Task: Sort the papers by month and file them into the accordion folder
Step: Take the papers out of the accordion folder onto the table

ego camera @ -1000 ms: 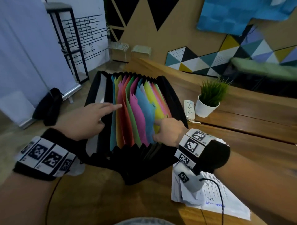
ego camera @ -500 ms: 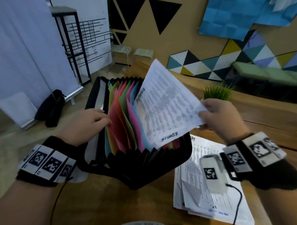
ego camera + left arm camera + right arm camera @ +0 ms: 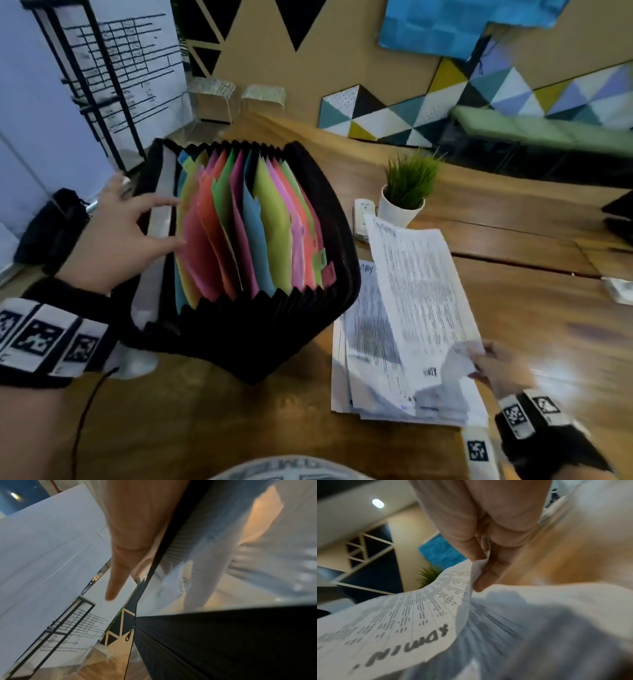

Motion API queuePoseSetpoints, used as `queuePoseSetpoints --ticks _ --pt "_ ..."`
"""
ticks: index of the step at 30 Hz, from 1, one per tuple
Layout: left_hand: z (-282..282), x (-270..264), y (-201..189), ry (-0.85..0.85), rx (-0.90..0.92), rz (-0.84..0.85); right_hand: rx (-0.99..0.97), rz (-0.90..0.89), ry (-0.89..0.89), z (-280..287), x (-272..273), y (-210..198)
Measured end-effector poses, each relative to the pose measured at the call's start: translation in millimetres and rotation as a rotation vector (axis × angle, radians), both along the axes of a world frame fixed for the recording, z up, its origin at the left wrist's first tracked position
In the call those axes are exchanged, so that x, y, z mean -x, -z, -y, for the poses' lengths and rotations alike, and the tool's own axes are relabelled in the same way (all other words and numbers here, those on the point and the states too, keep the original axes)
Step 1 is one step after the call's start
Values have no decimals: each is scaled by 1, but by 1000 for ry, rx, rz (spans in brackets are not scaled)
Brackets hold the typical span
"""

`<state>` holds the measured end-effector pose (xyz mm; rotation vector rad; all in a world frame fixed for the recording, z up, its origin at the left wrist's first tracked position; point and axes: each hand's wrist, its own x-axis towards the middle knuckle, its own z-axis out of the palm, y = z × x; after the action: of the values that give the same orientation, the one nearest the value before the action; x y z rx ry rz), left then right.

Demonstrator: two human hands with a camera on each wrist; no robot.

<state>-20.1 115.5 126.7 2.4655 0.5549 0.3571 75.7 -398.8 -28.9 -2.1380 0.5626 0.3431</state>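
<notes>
A black accordion folder [image 3: 318, 219] stands fanned wide on the wooden table, its coloured dividers [image 3: 246, 233] showing. My left hand [image 3: 126, 226] rests on its left side with straight fingers spread against the front pockets; the left wrist view shows a finger [image 3: 118, 577] along the folder's black edge [image 3: 223, 635]. To the right lies a stack of printed papers [image 3: 373, 359]. My right hand [image 3: 496, 366] pinches the near corner of the top sheet [image 3: 418, 284], which has handwritten words on it. The right wrist view shows thumb and fingers [image 3: 488, 574] nipping that sheet [image 3: 402, 622].
A small potted plant [image 3: 407, 188] and a white power strip [image 3: 363, 216] stand just beyond the paper stack. A dark object [image 3: 620, 212] pokes in at the right edge, a white scrap [image 3: 620, 289] below it. Bare wood [image 3: 531, 308] lies right of the papers.
My right hand pulled a sheet out of the folder, swung it right and lowered it onto the stack. My left hand slid from the dividers toward the folder's front.
</notes>
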Motion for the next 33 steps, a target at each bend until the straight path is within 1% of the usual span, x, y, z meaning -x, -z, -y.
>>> queuePoseSetpoints --ticks 2,3,5,6,7,8,9,10,11,13,14,15,16,18,19,20,21,22,24,25,26,28,30,31,33 --pt "2 -2 2 -38 78 -38 154 -103 -46 28 5 53" --pt "3 -2 2 -33 147 -38 213 -137 -72 32 7 64" --pt "6 -1 -1 -27 328 -13 271 -183 -91 45 6 89" --pt "7 -1 -3 -28 388 0 280 -189 -95 38 8 80" --pt "9 -1 -5 -28 406 2 292 -192 -90 22 11 55" --pt "11 -2 -6 -25 406 4 350 -162 -86 7 9 33" --pt "13 -3 -7 -22 413 12 430 -108 -125 -10 8 5" --pt "16 -4 -8 -17 424 25 495 -7 -196 -31 6 -27" --pt "18 -5 -9 -12 434 29 510 136 -301 -53 6 -62" --pt "22 -6 -10 0 447 33 390 458 -486 -99 7 -129" --pt "24 -7 -10 10 449 36 285 577 -541 -120 9 -152" --pt "26 -8 -11 24 449 36 167 652 -613 -141 10 -174" --pt "28 -9 -12 35 452 39 38 649 -681 -162 10 -190" --pt "32 -11 -14 50 456 51 -196 500 -806 -198 8 -206" --pt "34 -12 -14 51 453 52 -245 416 -860 -213 4 -207" --pt "36 -12 -15 45 451 56 -229 339 -899 -226 1 -204" --pt "37 -13 -15 40 450 59 -145 285 -924 -238 -3 -198" --pt "38 -13 -15 36 443 61 -27 249 -933 -247 -10 -189" --pt "38 -11 -15 37 422 72 274 241 -917 -259 -23 -174" --pt "37 -10 -15 37 406 77 385 230 -894 -262 -28 -168" --pt "36 -8 -15 35 389 80 441 198 -876 -265 -31 -166" --pt "31 -5 -14 32 354 77 496 103 -876 -270 -34 -164" --pt "28 -4 -12 32 338 73 551 49 -895 -277 -32 -165" --pt "27 -4 -10 35 338 74 547 25 -890 -280 -31 -165" --pt "27 -6 -9 40 322 70 453 -55 -880 -287 -30 -159"
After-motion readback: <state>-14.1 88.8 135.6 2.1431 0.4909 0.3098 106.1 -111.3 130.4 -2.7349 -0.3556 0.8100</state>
